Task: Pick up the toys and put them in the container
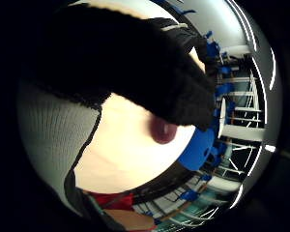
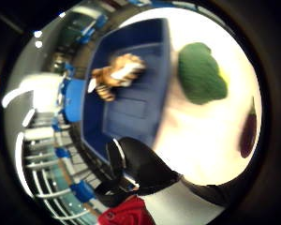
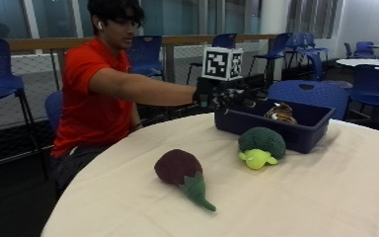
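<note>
In the outside view my gloved right hand (image 3: pixel 225 98) hovers above the near left corner of the dark blue container (image 3: pixel 268 129), fingers relaxed and holding nothing. A striped tiger toy (image 3: pixel 282 112) lies inside the container, apart from the hand; the thumb side palm view shows the tiger (image 2: pixel 117 75) on the container's floor (image 2: pixel 131 110). A green broccoli toy (image 3: pixel 262 143) sits on the table just in front of the container. A purple eggplant toy (image 3: pixel 178 170) lies farther toward the table's near side. Gloved fingers (image 1: pixel 135 63) cover much of the little finger side palm view.
The round table (image 3: pixel 321 197) wears a cream cloth. A blue chair (image 3: pixel 308 94) stands right behind the container, and more blue chairs and a railing line the background. The person sits at the table's left side, arm stretched out.
</note>
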### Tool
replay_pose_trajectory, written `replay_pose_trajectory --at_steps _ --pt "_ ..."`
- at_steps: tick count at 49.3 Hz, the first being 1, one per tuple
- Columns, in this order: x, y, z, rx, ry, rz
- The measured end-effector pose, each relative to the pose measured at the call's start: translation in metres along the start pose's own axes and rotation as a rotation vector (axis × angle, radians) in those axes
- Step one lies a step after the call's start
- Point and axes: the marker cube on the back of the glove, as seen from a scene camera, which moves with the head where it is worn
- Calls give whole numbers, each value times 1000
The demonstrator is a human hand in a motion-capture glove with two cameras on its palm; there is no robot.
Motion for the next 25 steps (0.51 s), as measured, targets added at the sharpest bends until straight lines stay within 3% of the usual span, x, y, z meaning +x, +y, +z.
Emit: replay_pose_trajectory --at_steps 13,25 --pt "127 23 33 -46 22 165" --pt "192 39 64 -98 -27 263"
